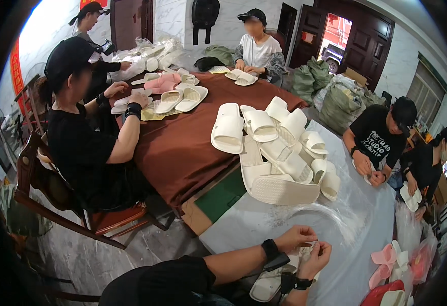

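Note:
Both my hands are close together over the near end of the grey-covered table. My left hand (297, 237) has its fingers pinched together, and whatever is between them is too small to make out. Close by, my right hand (317, 259) is also pinched, its fingertips almost meeting those of the left. Beneath my wrists lies a cream slipper (266, 286), partly covered by my wristbands and forearm. Part of another pale slipper shows between my hands. Ahead, a heap of cream slippers (284, 155) is piled up, one with its textured sole (283, 190) facing me.
Clear plastic film (343, 217) lies right of the heap. A brown-covered table (182, 145) adjoins, with more slippers (170, 99). Several people work around the tables. Pink slippers (383, 265) sit at the lower right. A wooden chair (75, 214) stands left; stuffed sacks (340, 99) lie behind.

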{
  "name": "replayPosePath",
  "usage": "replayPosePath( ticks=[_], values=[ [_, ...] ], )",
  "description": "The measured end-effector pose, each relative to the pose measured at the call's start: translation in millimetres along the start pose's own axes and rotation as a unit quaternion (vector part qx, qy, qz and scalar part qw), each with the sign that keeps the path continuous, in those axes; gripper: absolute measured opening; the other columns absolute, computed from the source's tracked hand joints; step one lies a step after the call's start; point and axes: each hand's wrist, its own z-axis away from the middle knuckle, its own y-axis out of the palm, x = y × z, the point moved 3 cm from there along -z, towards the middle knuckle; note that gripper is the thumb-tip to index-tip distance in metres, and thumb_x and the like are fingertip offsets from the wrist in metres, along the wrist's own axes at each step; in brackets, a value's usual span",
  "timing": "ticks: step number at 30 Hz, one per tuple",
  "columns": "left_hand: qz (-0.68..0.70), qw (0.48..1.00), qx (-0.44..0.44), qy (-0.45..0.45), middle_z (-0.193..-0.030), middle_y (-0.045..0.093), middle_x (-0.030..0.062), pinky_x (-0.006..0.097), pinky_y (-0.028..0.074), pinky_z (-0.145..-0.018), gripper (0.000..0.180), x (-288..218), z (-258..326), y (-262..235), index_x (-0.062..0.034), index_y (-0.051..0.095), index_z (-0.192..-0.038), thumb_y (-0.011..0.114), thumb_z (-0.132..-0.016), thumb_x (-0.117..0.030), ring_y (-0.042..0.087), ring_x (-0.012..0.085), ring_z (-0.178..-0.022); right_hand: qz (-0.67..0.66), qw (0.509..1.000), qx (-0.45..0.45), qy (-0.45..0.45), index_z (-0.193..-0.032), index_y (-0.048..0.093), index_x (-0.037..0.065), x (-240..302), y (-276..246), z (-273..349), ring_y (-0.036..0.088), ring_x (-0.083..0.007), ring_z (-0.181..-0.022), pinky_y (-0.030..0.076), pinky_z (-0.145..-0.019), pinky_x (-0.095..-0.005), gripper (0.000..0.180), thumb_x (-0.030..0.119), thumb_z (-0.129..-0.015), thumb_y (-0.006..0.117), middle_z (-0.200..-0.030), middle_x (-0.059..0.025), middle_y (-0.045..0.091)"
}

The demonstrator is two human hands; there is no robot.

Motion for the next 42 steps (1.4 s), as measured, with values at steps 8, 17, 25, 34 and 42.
replayPosePath(
  ticks=[8, 17, 25, 34, 42],
  values=[
    [0.003, 0.999, 0.038, 0.032, -0.091, 0.064, 0.0033, 0.026, 0.049, -0.079, 0.013, 2, 0, 0, -0.0022, 0.064, -0.091, 0.067, -0.088, -0.014, 0.06, 0.0127, -0.083, -0.032, 0.999, 0.025, -0.009, -0.091, 0.053, 0.0, 5, 3, 0, 0.046, -0.011, -0.076, 0.04, -0.071, -0.0245, 0.004, 0.005, -0.091, 0.054, -0.082, -0.002, 0.05],
    [0.016, 0.998, 0.041, 0.036, -0.095, 0.063, 0.0052, 0.027, 0.049, -0.081, 0.015, 4, -1, -1, -0.0021, 0.061, -0.093, 0.066, -0.088, -0.014, 0.06, 0.0139, -0.088, -0.015, 1.0, 0.021, -0.003, -0.087, 0.054, 0.001, 4, 2, 1, 0.045, -0.0098, -0.073, 0.039, -0.067, -0.0226, 0.006, 0.004, -0.088, 0.059, -0.08, -0.0009, 0.051],
    [0.027, 0.999, -0.003, 0.018, -0.097, 0.062, 0.0039, 0.026, 0.049, -0.08, 0.016, 5, -6, -4, -0.003, 0.06, -0.094, 0.066, -0.089, -0.017, 0.059, 0.0121, -0.087, 0.015, 1.0, 0.018, -0.02, -0.087, 0.052, 0.0, 2, -1, -3, 0.045, -0.011, -0.074, 0.04, -0.069, -0.0245, 0.003, 0.001, -0.088, 0.054, -0.081, -0.002, 0.05],
    [0.001, 1.0, 0.007, -0.004, -0.095, 0.063, 0.0022, 0.026, 0.048, -0.081, 0.018, 8, -2, -5, -0.0031, 0.063, -0.096, 0.066, -0.089, -0.019, 0.059, 0.0117, -0.088, 0.061, 0.997, 0.004, -0.042, -0.088, 0.052, -0.002, 11, 1, 1, 0.05, -0.0176, -0.072, 0.044, -0.068, -0.0301, 0.006, 0.004, -0.089, 0.054, -0.078, -0.0079, 0.053],
    [0.013, 0.999, 0.03, -0.016, -0.096, 0.064, 0.0033, 0.025, 0.048, -0.078, 0.015, 6, 0, 0, -0.0021, 0.064, -0.094, 0.065, -0.089, -0.016, 0.059, 0.0118, -0.086, 0.069, 0.997, 0.002, -0.041, -0.086, 0.051, -0.002, 10, 0, 1, 0.05, -0.0192, -0.07, 0.043, -0.066, -0.0317, 0.009, 0.006, -0.089, 0.054, -0.076, -0.0095, 0.053]
  ],
)
